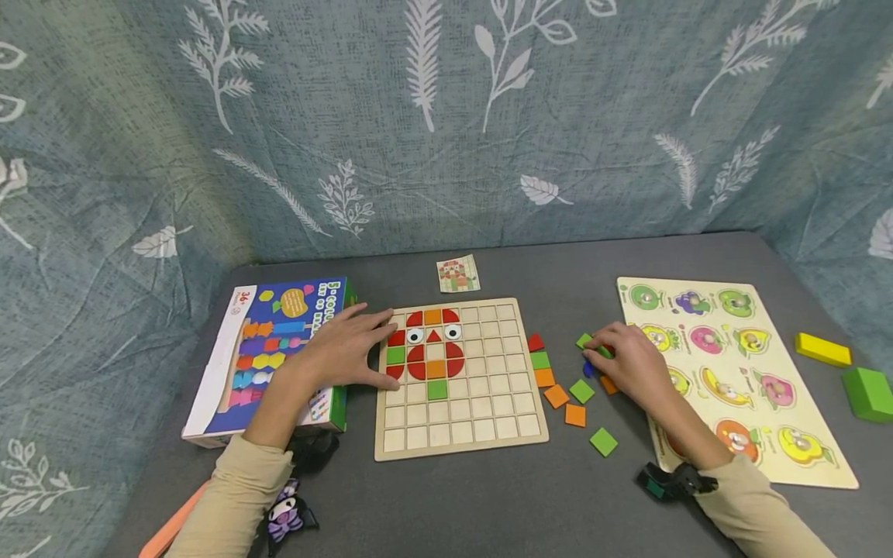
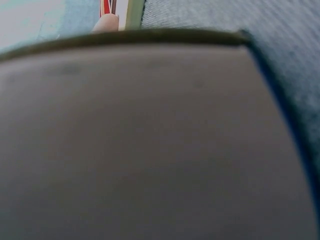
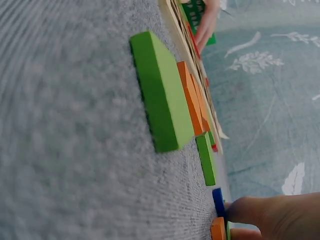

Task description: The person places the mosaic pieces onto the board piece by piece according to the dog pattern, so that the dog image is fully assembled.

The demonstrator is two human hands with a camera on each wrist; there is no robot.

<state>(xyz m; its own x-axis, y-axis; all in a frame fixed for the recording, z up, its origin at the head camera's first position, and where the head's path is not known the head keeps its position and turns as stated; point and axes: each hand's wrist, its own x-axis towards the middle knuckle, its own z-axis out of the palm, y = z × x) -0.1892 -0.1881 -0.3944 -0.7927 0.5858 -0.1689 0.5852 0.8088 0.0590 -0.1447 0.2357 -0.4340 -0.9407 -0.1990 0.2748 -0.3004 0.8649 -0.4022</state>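
Observation:
On the table lies a wooden grid board [image 1: 488,403], part filled with red, orange and green pieces and two eye discs [image 1: 453,332]. My left hand [image 1: 342,345] is spread at its left edge, thumb and fingertips touching the board. In the left wrist view a blurred grey surface hides all but one fingertip. To the board's right, my right hand [image 1: 631,360] has curled fingers around a green square tile [image 1: 605,353], largely covered by them. Another green tile [image 1: 583,340], a blue piece [image 3: 218,201] and an orange tile [image 3: 217,228] lie close to these fingertips.
Loose orange tiles [image 1: 575,416] and green tiles [image 1: 603,442] lie right of the board. A picture card [image 1: 458,273] lies behind it. A toy box [image 1: 240,364] stands left. A fruit puzzle board [image 1: 753,403], yellow block [image 1: 823,349] and green block [image 1: 868,394] lie right.

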